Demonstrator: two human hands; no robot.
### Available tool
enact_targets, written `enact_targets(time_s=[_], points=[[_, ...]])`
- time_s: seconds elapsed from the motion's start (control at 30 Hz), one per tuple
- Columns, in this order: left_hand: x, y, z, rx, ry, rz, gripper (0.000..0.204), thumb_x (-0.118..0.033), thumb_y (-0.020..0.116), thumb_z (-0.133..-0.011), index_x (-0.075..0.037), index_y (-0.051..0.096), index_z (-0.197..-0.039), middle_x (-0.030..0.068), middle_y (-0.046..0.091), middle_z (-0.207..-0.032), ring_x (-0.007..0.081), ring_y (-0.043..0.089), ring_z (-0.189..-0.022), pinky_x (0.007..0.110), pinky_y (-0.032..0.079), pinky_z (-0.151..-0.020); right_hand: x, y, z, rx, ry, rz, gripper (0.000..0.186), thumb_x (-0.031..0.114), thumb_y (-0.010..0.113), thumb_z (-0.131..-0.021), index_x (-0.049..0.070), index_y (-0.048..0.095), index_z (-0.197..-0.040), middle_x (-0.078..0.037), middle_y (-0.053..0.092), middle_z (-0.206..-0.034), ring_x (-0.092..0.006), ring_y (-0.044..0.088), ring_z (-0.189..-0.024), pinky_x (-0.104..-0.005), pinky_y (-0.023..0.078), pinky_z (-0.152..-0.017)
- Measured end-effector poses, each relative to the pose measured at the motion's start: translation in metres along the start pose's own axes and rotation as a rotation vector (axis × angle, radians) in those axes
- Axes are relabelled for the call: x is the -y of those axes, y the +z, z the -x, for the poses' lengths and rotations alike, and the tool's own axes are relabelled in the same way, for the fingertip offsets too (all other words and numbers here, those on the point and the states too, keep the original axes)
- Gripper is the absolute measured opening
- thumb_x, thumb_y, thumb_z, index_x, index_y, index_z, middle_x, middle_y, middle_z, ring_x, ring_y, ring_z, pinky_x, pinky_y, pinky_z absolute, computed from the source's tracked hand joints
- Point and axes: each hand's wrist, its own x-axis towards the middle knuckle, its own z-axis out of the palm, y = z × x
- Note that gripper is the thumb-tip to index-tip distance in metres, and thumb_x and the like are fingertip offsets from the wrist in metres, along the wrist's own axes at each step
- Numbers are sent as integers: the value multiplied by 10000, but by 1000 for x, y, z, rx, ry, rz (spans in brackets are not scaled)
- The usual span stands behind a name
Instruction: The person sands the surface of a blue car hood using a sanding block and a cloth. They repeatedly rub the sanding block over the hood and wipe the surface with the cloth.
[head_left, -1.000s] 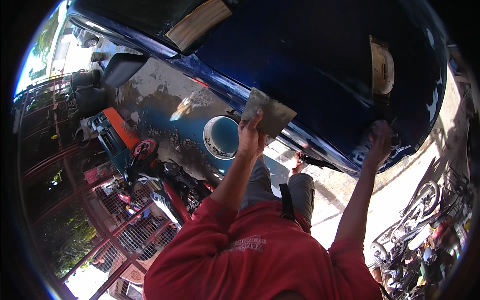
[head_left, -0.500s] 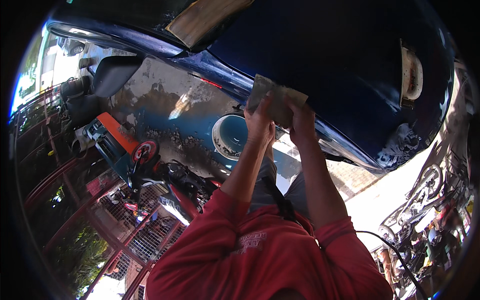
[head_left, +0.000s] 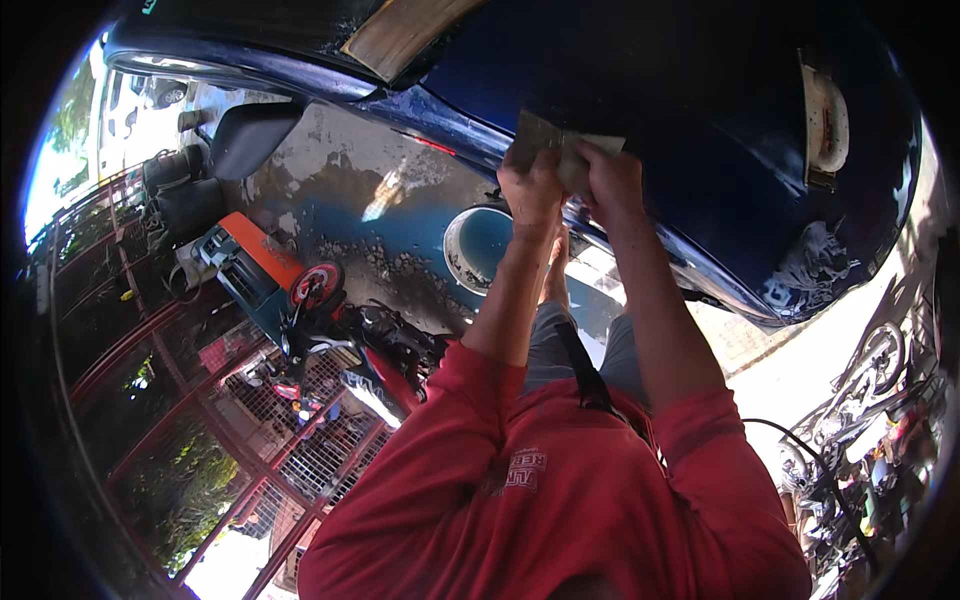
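Both hands grip a grey-tan sheet of sandpaper [head_left: 571, 150] in front of the dark blue car body [head_left: 690, 120]. My left hand [head_left: 532, 190] pinches its left part, thumb on top. On the right part my right hand [head_left: 612, 182] is closed, close beside the left. The sheet's upper edge dips in a V between the hands; whether it is folded or torn there I cannot tell. Below my left hand, a white bucket [head_left: 452, 250] with bluish liquid stands on the ground.
A wooden piece [head_left: 405, 35] lies on the car at the top. A pale recessed fitting [head_left: 828, 120] and a whitish smeared patch [head_left: 812, 262] show at its right. Left stand a red-and-black motorcycle [head_left: 385, 345] and an orange-and-teal object [head_left: 250, 265]. Bicycles [head_left: 880, 360] stand at right.
My hands have moved up and farther out with the sandpaper. Its upper edge, broader and flatter before, now dips more sharply between them. The whole view has shifted slightly.
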Motion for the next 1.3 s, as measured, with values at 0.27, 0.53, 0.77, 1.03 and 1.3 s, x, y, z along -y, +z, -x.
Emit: enact_targets(time_s=[0.27, 0.53, 0.77, 1.03, 1.3], points=[[-2, 7, -7, 61, 86, 20, 103, 1, 640, -838, 17, 653, -940, 79, 649, -745, 141, 564, -481, 286, 414, -396, 28, 8, 6, 45, -65, -29, 185, 88, 762, -921, -37, 744, -1055, -116, 749, -881, -203, 723, -689, -325, 530, -552], [-7, 5, -2, 106, 25, -95, 205, -6, 656, -823, 46, 691, -1019, 88, 695, -817, 166, 632, -574, 312, 483, -471, -2, 2, -11, 91, 11, -219, 167, 157, 767, -943, -7, 748, -924, -63, 702, -750, -136, 608, -488, -268, 372, -371], [-14, 23, -9, 113, 64, -46, 242, 20, 665, -807, 78, 709, -1038, 123, 726, -868, 185, 659, -604, 320, 498, -472, 33, 4, -10, 47, -6, -255, 170, 92, 771, -917, -52, 734, -1001, -105, 731, -824, -171, 691, -631, -301, 487, -471], [-15, 44, -6, 84, 116, -104, 262, -32, 662, -840, 61, 701, -1082, 126, 726, -860, 180, 673, -653, 318, 502, -482, 43, -12, -16, -49, -34, -312, 213, 113, 796, -903, -53, 749, -1028, -117, 741, -831, -189, 679, -555, -301, 424, -355], [-26, 76, -5, 27, -37, -33, 116, 12, 651, -847, 49, 645, -957, 97, 640, -702, 141, 540, -427, 285, 339, -337, 61, -15, -21, -56, -41, -273, 188, 175, 785, -920, -8, 748, -948, -86, 716, -767, -157, 628, -512, -300, 388, -372]])
